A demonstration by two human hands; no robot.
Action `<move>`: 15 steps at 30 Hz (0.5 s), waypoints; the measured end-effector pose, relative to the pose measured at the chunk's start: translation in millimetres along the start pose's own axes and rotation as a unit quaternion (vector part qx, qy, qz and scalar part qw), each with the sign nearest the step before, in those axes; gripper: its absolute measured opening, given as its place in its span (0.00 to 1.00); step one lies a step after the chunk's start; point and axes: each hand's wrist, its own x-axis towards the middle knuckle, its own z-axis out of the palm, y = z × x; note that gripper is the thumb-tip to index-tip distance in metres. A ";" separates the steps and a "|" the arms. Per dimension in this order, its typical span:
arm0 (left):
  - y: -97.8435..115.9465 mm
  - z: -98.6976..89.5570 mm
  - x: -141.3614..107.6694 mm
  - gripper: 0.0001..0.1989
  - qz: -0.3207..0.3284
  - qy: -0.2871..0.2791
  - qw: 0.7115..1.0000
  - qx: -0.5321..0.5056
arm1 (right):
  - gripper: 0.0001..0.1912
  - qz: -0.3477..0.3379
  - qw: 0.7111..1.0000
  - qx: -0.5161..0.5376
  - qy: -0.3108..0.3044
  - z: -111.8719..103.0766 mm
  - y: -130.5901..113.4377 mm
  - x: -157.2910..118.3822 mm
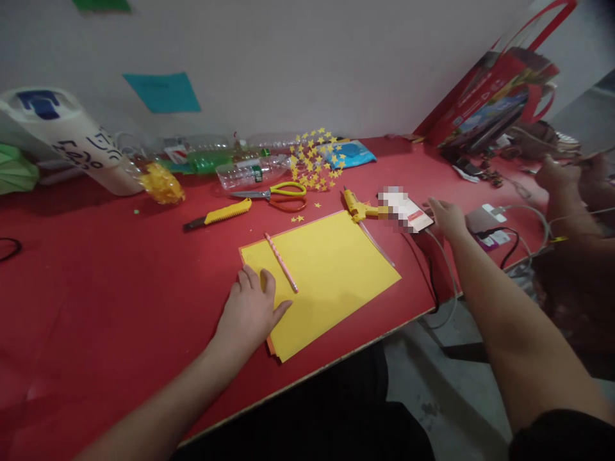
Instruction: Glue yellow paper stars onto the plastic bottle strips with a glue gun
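My left hand rests on the left edge of a stack of yellow paper, its thumb and fingers apart. A pink pencil lies on the paper just beyond those fingers. My right hand grips the right edge of a smartphone with a lit screen; a cable runs from its lower end. Some of the right fingers are hidden by the phone. Left of the phone lies a yellow glue gun, close to the paper's far corner, and a clear glue stick lies along the paper's right side.
A yellow box cutter, scissors, yellow paper stars and plastic bottles lie toward the wall. A white tumbler stands left, a red bag back right. Another person's hands are at right, near cables and a power bank.
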 end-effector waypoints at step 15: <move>0.6 -11.8 5.4 0.34 0.026 -0.024 0.999 0.022 | 0.04 -0.356 0.835 -0.177 -0.380 139.8 -131.7 -180.2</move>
